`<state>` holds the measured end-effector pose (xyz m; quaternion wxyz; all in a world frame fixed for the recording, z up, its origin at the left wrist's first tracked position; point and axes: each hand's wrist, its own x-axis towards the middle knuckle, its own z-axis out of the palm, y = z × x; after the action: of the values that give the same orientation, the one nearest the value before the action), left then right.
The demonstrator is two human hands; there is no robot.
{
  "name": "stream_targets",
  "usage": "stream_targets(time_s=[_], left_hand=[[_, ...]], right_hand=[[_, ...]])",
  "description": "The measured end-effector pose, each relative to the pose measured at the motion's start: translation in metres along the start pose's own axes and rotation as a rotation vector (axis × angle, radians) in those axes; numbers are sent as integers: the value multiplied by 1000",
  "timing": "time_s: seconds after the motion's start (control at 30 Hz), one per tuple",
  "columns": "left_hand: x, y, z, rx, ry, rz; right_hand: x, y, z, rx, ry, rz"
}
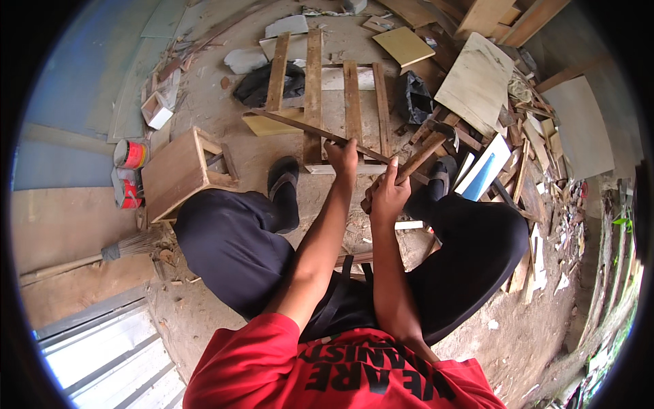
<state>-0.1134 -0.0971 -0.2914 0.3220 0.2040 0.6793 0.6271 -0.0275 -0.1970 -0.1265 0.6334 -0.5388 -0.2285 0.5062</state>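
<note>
My left hand (343,157) is closed around a long thin wooden strip (289,121), which slants from upper left down toward my right hand. In my right hand (388,196) is a hammer (421,157), gripped by its wooden handle, with the dark metal head up and to the right. The right index finger lies close to the strip; whether it touches cannot be made out. Just beyond both hands, a wooden slatted frame (313,88) rests on the ground between my feet. Its upright slats meet a crosspiece at the near end.
A wooden box-like stool (178,170) stands left of my leg, beside two red-labelled cans (131,155). A brush (126,247) lies farther left. Scrap wood (535,146) is heaped at right, with a pale board (475,83) on it. A black bag (414,97) sits near the frame.
</note>
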Motion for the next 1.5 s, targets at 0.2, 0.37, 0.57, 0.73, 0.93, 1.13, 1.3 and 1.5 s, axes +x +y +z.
stream_targets(time_s=[0.2, 0.37, 0.57, 0.73, 0.93, 1.13, 1.3, 1.5], left_hand=[[28, 14, 8, 256, 219, 186], [30, 41, 23, 254, 74, 119], [46, 24, 38, 390, -102, 227], [40, 13, 48, 546, -306, 332], [40, -1, 41, 514, -323, 356], [44, 10, 41, 620, -286, 358], [67, 111, 71, 695, -463, 316], [122, 230, 166, 667, -867, 226]], right_hand=[[3, -11, -13, 30, 50, 103], [2, -6, -32, -70, 44, 152], [-2, 28, -53, -321, -50, 170], [-5, 52, -66, -461, -101, 199], [-34, 51, -75, -546, -168, 111], [-27, 47, -63, -402, -154, 167], [-14, 14, -43, -126, -37, 159], [-3, -30, -40, -86, 55, 122]])
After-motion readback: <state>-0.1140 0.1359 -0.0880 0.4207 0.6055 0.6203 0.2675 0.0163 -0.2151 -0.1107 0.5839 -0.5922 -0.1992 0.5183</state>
